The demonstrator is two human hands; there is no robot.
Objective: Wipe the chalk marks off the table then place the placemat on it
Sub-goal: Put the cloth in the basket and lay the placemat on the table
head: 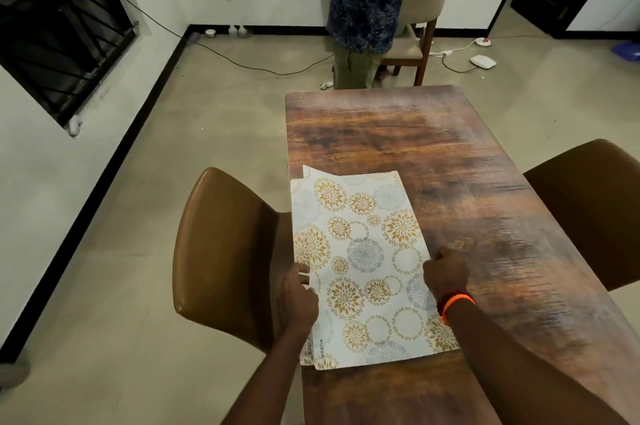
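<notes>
Placemat (367,261) lies at the table's (467,154) lower-left edge.
Thin, light, floppy; left hand (299,296) and right hand (446,274) pinch its side edges.

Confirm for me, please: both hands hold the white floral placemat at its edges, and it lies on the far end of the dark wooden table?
Not quite: the head view shows the white floral placemat on the near end of the dark wooden table, by its left edge. The left hand and right hand do hold its edges.
</notes>
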